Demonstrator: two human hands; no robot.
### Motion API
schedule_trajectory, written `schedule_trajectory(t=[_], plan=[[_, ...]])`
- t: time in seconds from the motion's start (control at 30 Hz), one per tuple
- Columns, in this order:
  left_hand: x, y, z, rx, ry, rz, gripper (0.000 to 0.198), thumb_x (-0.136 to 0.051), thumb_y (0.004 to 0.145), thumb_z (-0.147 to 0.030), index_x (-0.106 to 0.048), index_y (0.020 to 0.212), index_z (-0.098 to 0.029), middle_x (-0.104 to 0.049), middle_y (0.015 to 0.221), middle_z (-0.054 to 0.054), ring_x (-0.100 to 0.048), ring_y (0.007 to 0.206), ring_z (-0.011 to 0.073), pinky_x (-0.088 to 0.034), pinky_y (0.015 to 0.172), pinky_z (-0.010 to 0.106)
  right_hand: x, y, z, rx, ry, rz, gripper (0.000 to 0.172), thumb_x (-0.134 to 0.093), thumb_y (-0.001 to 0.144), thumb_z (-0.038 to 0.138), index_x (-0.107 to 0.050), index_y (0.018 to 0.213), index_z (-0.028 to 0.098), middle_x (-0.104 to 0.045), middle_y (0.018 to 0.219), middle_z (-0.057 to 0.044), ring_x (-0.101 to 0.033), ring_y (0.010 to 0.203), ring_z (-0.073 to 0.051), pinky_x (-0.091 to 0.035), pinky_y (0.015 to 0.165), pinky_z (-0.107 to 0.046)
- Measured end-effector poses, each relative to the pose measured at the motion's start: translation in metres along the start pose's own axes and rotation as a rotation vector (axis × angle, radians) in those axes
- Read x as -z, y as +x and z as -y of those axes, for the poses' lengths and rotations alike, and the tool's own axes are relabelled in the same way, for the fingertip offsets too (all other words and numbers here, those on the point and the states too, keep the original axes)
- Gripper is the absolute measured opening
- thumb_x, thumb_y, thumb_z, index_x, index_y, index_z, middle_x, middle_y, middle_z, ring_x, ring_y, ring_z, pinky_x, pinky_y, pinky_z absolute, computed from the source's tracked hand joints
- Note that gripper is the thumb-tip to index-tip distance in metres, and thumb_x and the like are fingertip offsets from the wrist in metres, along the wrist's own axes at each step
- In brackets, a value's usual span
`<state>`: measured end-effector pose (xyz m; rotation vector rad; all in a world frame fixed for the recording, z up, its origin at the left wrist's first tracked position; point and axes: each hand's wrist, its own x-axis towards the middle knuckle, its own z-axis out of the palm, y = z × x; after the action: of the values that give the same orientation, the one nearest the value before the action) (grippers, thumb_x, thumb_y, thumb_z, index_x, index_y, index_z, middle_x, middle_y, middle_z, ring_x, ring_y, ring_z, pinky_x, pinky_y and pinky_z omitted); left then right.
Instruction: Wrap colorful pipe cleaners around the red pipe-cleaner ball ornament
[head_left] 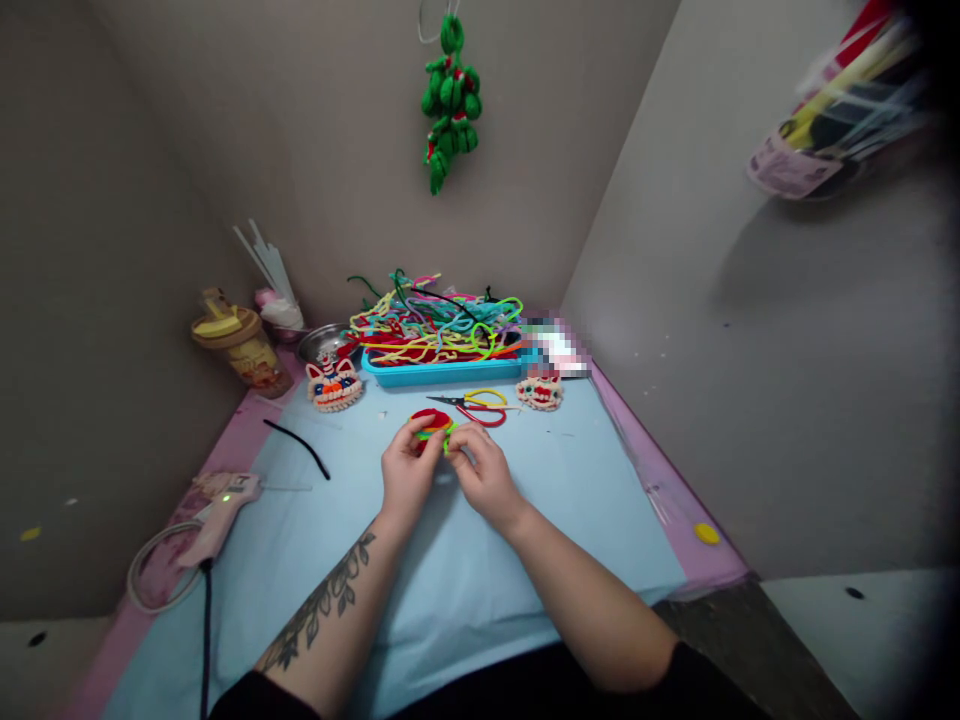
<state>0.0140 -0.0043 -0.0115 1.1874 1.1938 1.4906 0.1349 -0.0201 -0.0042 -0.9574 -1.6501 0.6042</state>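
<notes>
Between thumb and fingers, my left hand (406, 472) holds a small rounded piece of fuzzy craft wire (432, 418) banded in red, orange and green. At its right edge, my right hand (484, 476) is closed in a pinch on a bright green strand (451, 427); the fingers partly hide it. Just beyond the hands lie scissors (480, 404) with one yellow and one red handle, blades spread. Two pale lion-head figures of fuzzy wire, one on the left (334, 385) and one on the right (539, 391), rest farther back.
A blue tray (442, 374) heaped with coloured fuzzy wires stands at the back. On the left are a glue gun (219, 510) with its cord, a black strip (298, 447), a lidded cup (244, 350) and a metal bowl (319, 345). Green ornaments (451, 95) hang above.
</notes>
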Motion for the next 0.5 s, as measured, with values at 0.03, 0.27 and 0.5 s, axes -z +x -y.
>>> schedule_trajectory(t=[0.03,0.27,0.5], plan=[[0.000,0.001,-0.001,0.006,-0.020,-0.009,0.030,-0.071,0.072,-0.032,-0.066,0.097,-0.016,-0.070,0.100,0.010,-0.067,0.089,0.0198,-0.051,0.080,0.030,0.000,-0.001,0.001,-0.004,0.047,0.010,0.015,-0.045,0.088,0.025,-0.053,0.076,0.024,-0.058,0.078,-0.003,-0.056,0.081,-0.019,-0.046,0.077,-0.035],[0.005,0.008,-0.001,0.113,-0.182,-0.053,0.043,-0.076,0.067,-0.037,-0.063,0.101,-0.014,-0.072,0.096,0.011,-0.068,0.085,0.0199,-0.052,0.079,0.032,0.005,0.000,-0.001,-0.062,0.108,-0.053,0.011,-0.054,0.085,0.032,-0.060,0.086,0.023,-0.062,0.082,-0.003,-0.059,0.078,-0.018,-0.049,0.073,-0.032],[0.001,0.002,-0.002,0.042,-0.104,0.010,0.036,-0.075,0.069,-0.034,-0.064,0.098,-0.016,-0.071,0.101,0.011,-0.067,0.091,0.0198,-0.051,0.082,0.031,0.003,0.003,-0.012,-0.073,-0.116,-0.215,0.011,-0.054,0.085,0.026,-0.064,0.087,0.024,-0.064,0.086,-0.004,-0.058,0.083,-0.020,-0.048,0.077,-0.034]])
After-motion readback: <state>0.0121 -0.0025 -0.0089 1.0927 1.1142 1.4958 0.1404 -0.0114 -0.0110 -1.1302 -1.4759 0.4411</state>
